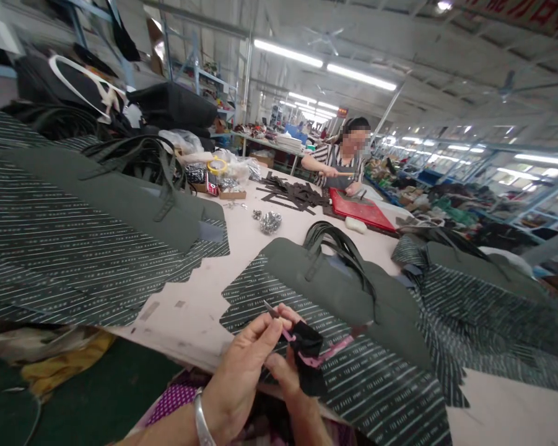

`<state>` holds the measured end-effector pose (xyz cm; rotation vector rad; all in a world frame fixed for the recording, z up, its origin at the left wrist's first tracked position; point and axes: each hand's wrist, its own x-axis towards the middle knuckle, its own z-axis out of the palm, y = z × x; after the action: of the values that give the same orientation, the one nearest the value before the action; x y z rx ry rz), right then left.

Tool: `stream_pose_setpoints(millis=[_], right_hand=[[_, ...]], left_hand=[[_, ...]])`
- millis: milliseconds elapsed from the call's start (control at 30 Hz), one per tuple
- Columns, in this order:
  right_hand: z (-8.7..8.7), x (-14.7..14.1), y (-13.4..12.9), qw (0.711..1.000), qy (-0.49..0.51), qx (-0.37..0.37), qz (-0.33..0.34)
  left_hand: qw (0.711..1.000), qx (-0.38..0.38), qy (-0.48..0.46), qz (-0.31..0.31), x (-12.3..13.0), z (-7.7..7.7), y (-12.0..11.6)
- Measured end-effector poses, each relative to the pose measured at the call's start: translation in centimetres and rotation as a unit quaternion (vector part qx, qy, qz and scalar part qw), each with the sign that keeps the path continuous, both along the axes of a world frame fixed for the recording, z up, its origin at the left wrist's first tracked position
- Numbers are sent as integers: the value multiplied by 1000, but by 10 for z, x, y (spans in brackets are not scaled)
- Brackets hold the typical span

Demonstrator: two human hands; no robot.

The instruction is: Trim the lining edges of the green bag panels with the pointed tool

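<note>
Close work is being done at the near edge of the worktop (192,313), where a slim pointed tool (270,309) is pinched in the left hand (236,371); the grip there is closed, thumb and fingertips pressed together, with the point angled up and away from the fingers. Just beside it, a black piece (306,341) is gathered at the right hand (288,375), and a pink strip (332,351) is seen trailing across it towards the right. How tightly that second grip is closed cannot be told, since the fingers are partly covered. Everything is held up over the striped sheet (376,384), on which a dark green panel (320,279) lies flat, its looped straps (337,241) folded over the top. The step in hand is judged to be a fine adjustment of the small pieces between the fingertips. What is called for from this position is a steady pinch, with the point directed clear of the skin and the loose pink end not snagged. Whether the tool and the strip are joined cannot be made out. Farther along, a clear bag of small metal parts (270,223) is set down beyond the panel, and across the worktop a stick-like tool (344,174) is held by a person (334,162) at a red board (362,212).
</note>
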<state>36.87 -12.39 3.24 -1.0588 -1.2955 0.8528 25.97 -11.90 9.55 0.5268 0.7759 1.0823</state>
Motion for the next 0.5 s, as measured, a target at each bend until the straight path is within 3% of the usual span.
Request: stream_pose_setpoints(millis=[167, 300, 400, 500], right_hand=[[-9, -1, -19, 998, 52, -12, -12], [-9, 7, -26, 992, 123, 15, -8], [-6, 9, -28, 986, 151, 63, -36], [-7, 9, -28, 986, 130, 57, -92]], left_hand=[[999, 26, -38, -20, 13, -4, -13], [995, 1, -46, -91, 16, 0, -23], [994, 6, 16, -106, 14, 7, -24], [991, 32, 93, -91, 13, 10, -19]])
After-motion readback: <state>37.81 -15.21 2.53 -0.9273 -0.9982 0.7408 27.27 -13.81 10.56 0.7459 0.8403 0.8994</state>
